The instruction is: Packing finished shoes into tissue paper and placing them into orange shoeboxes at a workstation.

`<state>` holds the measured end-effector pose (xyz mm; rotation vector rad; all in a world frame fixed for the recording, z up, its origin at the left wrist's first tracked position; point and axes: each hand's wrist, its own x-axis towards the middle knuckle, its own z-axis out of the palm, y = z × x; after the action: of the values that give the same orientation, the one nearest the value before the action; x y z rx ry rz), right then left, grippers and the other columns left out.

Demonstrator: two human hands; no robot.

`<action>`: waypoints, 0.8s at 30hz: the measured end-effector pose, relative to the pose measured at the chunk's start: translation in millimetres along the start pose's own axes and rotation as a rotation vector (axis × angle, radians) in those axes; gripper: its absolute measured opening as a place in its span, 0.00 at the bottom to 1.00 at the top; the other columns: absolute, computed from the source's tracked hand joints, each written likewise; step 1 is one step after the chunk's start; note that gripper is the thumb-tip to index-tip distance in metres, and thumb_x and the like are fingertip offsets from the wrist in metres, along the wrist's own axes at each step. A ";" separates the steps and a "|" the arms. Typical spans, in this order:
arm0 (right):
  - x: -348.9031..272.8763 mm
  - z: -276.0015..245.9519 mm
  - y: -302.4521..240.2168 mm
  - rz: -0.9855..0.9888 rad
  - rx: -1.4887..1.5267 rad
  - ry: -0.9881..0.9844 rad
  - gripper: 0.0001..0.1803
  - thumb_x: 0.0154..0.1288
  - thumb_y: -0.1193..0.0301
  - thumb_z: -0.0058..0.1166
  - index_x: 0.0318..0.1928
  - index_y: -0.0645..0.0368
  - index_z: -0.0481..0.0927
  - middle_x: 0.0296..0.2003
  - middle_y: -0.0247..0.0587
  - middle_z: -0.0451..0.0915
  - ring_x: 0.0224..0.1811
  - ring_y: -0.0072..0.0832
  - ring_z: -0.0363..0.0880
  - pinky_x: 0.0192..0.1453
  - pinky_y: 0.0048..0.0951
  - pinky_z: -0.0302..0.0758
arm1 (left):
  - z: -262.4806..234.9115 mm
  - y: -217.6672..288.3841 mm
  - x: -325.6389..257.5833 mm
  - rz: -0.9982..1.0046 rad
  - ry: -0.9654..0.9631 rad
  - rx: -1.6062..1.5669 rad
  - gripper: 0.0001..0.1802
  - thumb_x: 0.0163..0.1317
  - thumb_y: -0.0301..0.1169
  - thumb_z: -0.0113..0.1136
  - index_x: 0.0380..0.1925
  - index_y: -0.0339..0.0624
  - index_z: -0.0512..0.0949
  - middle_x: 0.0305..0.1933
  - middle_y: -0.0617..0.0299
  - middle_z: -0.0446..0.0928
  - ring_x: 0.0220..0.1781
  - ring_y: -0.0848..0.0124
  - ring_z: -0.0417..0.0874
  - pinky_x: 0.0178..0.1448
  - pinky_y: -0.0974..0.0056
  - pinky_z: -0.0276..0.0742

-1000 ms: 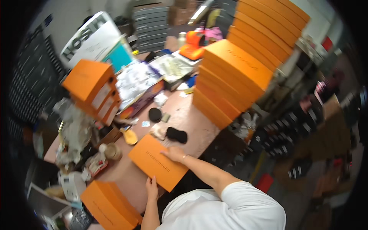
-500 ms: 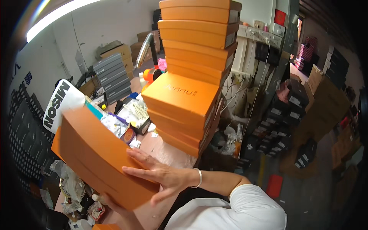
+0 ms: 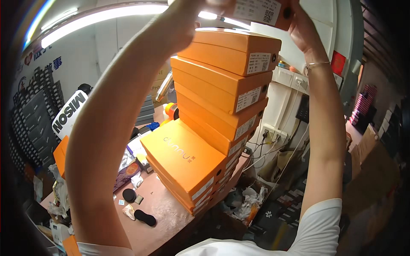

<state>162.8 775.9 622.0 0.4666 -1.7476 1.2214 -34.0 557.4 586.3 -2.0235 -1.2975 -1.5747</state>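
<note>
Raised at the top edge of the view is an orange shoebox [image 3: 285, 16], its labelled end facing me and its upper part cut off by the frame. My right hand [image 3: 302, 33] grips its right side. At its left is my left hand [image 3: 188, 26], closed on the box, though its fingers are partly out of frame. Just beneath stands a tall stack of orange shoeboxes [image 3: 226, 87] with labelled ends. A shorter pile of the same boxes [image 3: 184, 154] adjoins it on the near left, its top lid bare.
On the pink table [image 3: 171, 209] lie a black oval pad [image 3: 145, 217], a round black lid [image 3: 129, 195] and scraps. A white sign [image 3: 70, 113] stands at the left. Cables [image 3: 267, 138] hang behind the stack; dark boxes [image 3: 284, 202] lie on the floor at right.
Both hands have lifted the orange box from low at the left up above the tall stack. My view has tilted upward, and small black items now show on the table.
</note>
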 end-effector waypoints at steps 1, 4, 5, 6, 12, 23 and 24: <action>4.4 -33.7 26.5 0.064 -0.054 0.057 0.32 0.66 0.48 0.53 0.60 0.57 0.69 0.50 0.32 0.76 0.49 0.24 0.74 0.56 0.31 0.70 | 29.3 14.0 5.8 -0.469 0.002 -0.466 0.35 0.63 0.68 0.42 0.43 0.46 0.73 0.62 0.45 0.60 0.68 0.49 0.54 0.71 0.42 0.44; -7.8 -35.4 48.8 0.186 -0.190 0.177 0.35 0.67 0.42 0.46 0.62 0.57 0.70 0.55 0.34 0.75 0.58 0.25 0.73 0.62 0.32 0.68 | 59.3 27.7 -23.4 -0.447 -0.018 -0.110 0.34 0.68 0.55 0.47 0.70 0.54 0.59 0.76 0.57 0.51 0.78 0.63 0.46 0.78 0.50 0.35; -11.4 -34.8 52.7 0.181 -0.183 0.215 0.35 0.68 0.42 0.46 0.61 0.57 0.70 0.55 0.34 0.75 0.59 0.25 0.72 0.63 0.34 0.68 | 61.2 20.1 -24.8 -0.424 -0.031 -0.100 0.32 0.67 0.57 0.45 0.65 0.53 0.62 0.73 0.54 0.55 0.76 0.60 0.48 0.75 0.47 0.39; -8.8 -38.4 54.7 0.166 -0.224 0.224 0.34 0.68 0.42 0.46 0.61 0.56 0.70 0.55 0.34 0.75 0.58 0.26 0.73 0.62 0.35 0.68 | 59.7 13.4 -25.9 -0.400 -0.045 -0.090 0.31 0.66 0.60 0.42 0.60 0.53 0.64 0.70 0.51 0.59 0.75 0.57 0.51 0.73 0.43 0.44; 5.2 -43.1 61.6 0.128 -0.452 0.297 0.34 0.67 0.43 0.46 0.57 0.60 0.73 0.48 0.38 0.76 0.51 0.29 0.73 0.56 0.35 0.70 | 43.3 -1.8 0.8 -0.391 -0.025 0.034 0.41 0.63 0.67 0.38 0.65 0.48 0.60 0.67 0.46 0.64 0.72 0.52 0.58 0.73 0.47 0.49; -108.5 66.4 -11.6 -0.438 -0.551 0.226 0.09 0.71 0.71 0.48 0.41 0.63 0.80 0.29 0.33 0.78 0.29 0.16 0.74 0.35 0.19 0.72 | 31.3 -38.4 -12.2 -0.526 -0.246 0.180 0.45 0.61 0.70 0.40 0.72 0.60 0.54 0.76 0.56 0.49 0.77 0.53 0.45 0.76 0.48 0.43; -134.1 79.3 -22.7 -0.453 -0.494 0.104 0.09 0.70 0.68 0.50 0.39 0.61 0.79 0.31 0.35 0.77 0.29 0.18 0.74 0.34 0.22 0.69 | 24.9 -36.5 -16.2 -0.502 -0.268 0.161 0.44 0.61 0.69 0.41 0.72 0.59 0.54 0.76 0.57 0.50 0.77 0.55 0.46 0.76 0.48 0.44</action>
<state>209.6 670.9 514.4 0.4575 -1.6616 0.4662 -46.3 586.9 551.8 -1.9541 -2.0919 -1.3441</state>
